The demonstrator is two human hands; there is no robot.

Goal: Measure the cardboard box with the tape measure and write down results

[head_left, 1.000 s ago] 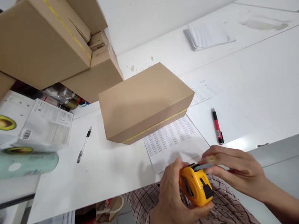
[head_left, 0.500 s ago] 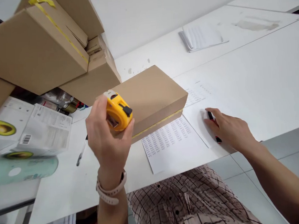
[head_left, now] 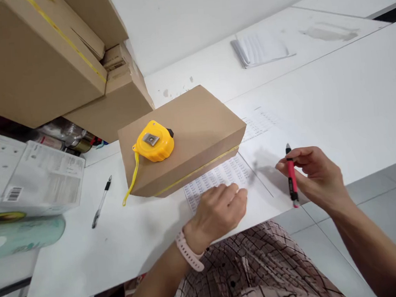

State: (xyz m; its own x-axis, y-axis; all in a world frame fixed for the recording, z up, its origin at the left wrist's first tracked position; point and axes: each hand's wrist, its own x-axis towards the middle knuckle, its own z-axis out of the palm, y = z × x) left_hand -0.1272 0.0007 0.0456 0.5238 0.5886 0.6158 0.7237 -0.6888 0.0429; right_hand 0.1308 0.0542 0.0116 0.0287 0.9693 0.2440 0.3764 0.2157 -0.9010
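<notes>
In my right hand (head_left: 318,173) is a red and black pen (head_left: 292,180), pinched between thumb and fingers above the table's front edge. My left hand (head_left: 220,211), wearing a pink wristband (head_left: 189,252), is curled closed over a printed sheet (head_left: 232,171); nothing shows in it, though its fingertips are partly hidden. A yellow tape measure (head_left: 155,141) lies on top of a closed brown cardboard box (head_left: 195,116), and its yellow strap hangs over the box's left edge. The box covers part of the sheet.
Larger cardboard boxes (head_left: 40,60) are stacked at the back left. A second pen (head_left: 102,202) lies on the white table (head_left: 117,251), near a white carton with avocado pictures (head_left: 46,179). A paper stack (head_left: 260,49) rests toward the back wall.
My left hand has let go of the tape measure, now on the box, and moved right and down over the sheet. My right hand has lifted the red and black pen off the table.
</notes>
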